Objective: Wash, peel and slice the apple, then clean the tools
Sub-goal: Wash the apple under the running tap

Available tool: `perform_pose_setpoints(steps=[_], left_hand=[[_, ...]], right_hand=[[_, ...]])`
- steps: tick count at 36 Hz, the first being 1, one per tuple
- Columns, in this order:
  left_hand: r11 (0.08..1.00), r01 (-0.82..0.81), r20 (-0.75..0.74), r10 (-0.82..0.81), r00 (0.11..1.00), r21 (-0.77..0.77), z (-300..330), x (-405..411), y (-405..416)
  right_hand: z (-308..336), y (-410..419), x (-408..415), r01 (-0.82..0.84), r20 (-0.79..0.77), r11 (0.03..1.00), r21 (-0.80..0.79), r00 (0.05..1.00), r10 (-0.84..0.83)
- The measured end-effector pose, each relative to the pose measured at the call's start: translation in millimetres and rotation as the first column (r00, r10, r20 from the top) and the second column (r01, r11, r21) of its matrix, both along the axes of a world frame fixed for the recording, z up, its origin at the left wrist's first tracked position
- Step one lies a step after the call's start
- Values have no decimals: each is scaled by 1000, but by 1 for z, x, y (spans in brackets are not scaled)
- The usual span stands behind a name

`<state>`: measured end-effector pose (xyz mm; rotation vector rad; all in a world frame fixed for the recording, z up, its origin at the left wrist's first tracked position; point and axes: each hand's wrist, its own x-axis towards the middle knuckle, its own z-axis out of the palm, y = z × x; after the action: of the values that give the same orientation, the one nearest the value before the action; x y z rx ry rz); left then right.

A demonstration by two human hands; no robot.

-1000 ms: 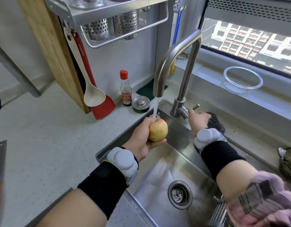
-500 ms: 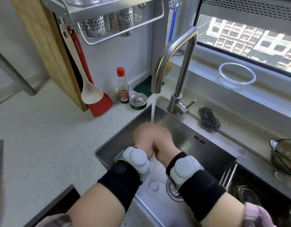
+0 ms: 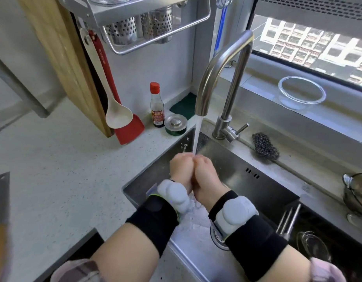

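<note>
Both hands are together over the sink (image 3: 247, 180), directly under the water stream (image 3: 197, 137) that falls from the tap (image 3: 223, 64). The left hand (image 3: 181, 169) and the right hand (image 3: 205, 176) touch each other, with the fingers of both curled inward, away from the camera. The apple is not visible; it is probably enclosed between the two hands, but I cannot tell this for sure, and also not what the fingers hold. On the bench (image 3: 54, 169), far and left of the sink, stand a dark bottle (image 3: 157, 106) with red cap and a sink plug (image 3: 175, 124). A steel scrubber (image 3: 264, 146) lies to the right of the tap. A glass bowl (image 3: 301, 92) stands on the window sill.
</note>
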<state>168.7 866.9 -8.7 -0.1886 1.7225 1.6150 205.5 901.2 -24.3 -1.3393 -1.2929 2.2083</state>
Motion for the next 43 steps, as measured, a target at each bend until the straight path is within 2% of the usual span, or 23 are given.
perform_pose_setpoints(steps=[2, 5, 7, 8, 11, 14, 17, 20, 23, 25, 28, 31, 34, 37, 39, 41, 43], left_hand=[[998, 51, 86, -48, 995, -26, 6, -7, -4], [995, 91, 206, -82, 975, -36, 12, -12, -8], [995, 85, 198, -75, 977, -42, 8, -9, -6], [996, 68, 168, -57, 984, -62, 8, -5, -4], [995, 37, 63, -31, 998, -87, -3, 5, 2], [998, 20, -37, -23, 999, -62, -10, 14, 1], [997, 73, -200, -69, 977, 12, -15, 17, -7], [976, 212, -423, -173, 889, 47, -17, 20, -16], [984, 178, -471, -167, 866, -21, -16, 16, -17], [991, 87, -385, -118, 915, -97, -13, 10, -12], [993, -8, -105, -5, 994, -118, -11, -2, -5], [993, -56, 131, 70, 989, -107, -5, -14, -6], [994, -16, 200, 38, 979, -110, -1, -19, -6], [993, 21, 100, -9, 995, -120, -7, -7, -1], [980, 84, -50, -95, 994, -183, -20, 3, 1], [961, 115, -240, -178, 954, -251, -30, 15, -5], [985, 108, -317, -145, 937, -132, -37, 20, -11]], right_hand=[[0, -7, 2, -34, 59, 995, 92, 998, 28], [-2, -9, 14, -119, 0, 954, 276, 992, 124], [-3, -4, 18, -76, -46, 945, 318, 994, 95], [-3, -1, 17, -27, -55, 958, 287, 997, 45], [1, 7, 12, 93, -40, 994, 62, 995, -91], [-1, 8, 7, 203, 5, 970, -131, 979, -204], [-5, 15, 3, 156, 23, 959, -236, 988, -155], [1, 23, 4, 100, 30, 951, -292, 995, -95], [4, 20, 7, 125, -10, 910, -395, 990, -140], [4, 14, 8, 104, -35, 925, -366, 992, -125], [1, 1, 10, -85, -69, 993, -79, 994, 79], [-8, -6, 18, -172, -95, 979, 111, 979, 183], [-11, -2, 23, -187, -93, 944, 272, 971, 219], [-16, 4, 19, -27, -65, 966, 256, 997, 45], [-17, 6, 13, 21, -46, 997, 68, 999, -18], [-12, 7, 13, 50, -67, 986, -158, 996, -61], [-9, 8, 15, 10, -56, 975, -221, 998, -23]])
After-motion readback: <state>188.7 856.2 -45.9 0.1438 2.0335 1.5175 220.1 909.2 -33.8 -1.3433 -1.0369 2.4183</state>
